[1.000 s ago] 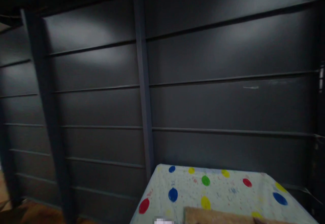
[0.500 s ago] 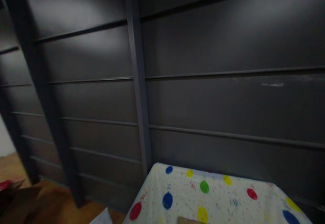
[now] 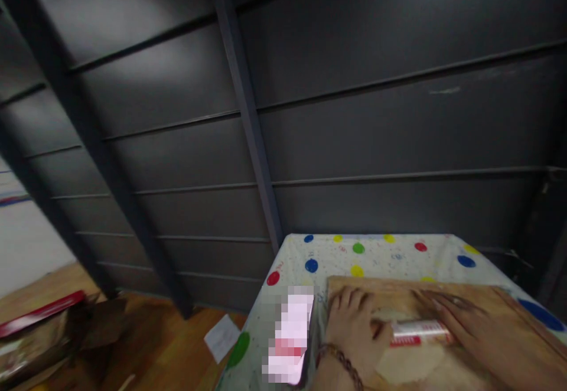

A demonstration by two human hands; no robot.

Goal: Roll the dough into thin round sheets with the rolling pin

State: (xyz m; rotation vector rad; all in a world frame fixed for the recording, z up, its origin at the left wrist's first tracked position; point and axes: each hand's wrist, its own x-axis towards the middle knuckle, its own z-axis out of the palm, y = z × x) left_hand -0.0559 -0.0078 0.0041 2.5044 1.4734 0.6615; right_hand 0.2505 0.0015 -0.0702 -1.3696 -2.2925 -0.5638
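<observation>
My left hand (image 3: 354, 335), with a beaded bracelet at the wrist, lies on a flat brown sheet or board (image 3: 411, 370). Its fingers are spread, the thumb pointing toward a small white-and-red tube-shaped item (image 3: 419, 332), perhaps a glue stick. On the other side, my right hand (image 3: 481, 335) rests on the brown surface with fingers stretched out, close to the item's right end. Whether it touches the item I cannot tell. Left of my left hand lies a phone (image 3: 295, 335) with a blurred-out screen.
Coloured balloon prints cover the white tablecloth (image 3: 376, 255). Behind the table rises a dark panelled wall (image 3: 398, 131). A white paper (image 3: 222, 338) lies on the brown floor (image 3: 163, 344), and an open cardboard box (image 3: 48, 344) with a red item stands at the lower left.
The view has tilted down, bringing both hands, the phone and the tube-shaped item into sight. More of the brown surface and the floor at left now shows.
</observation>
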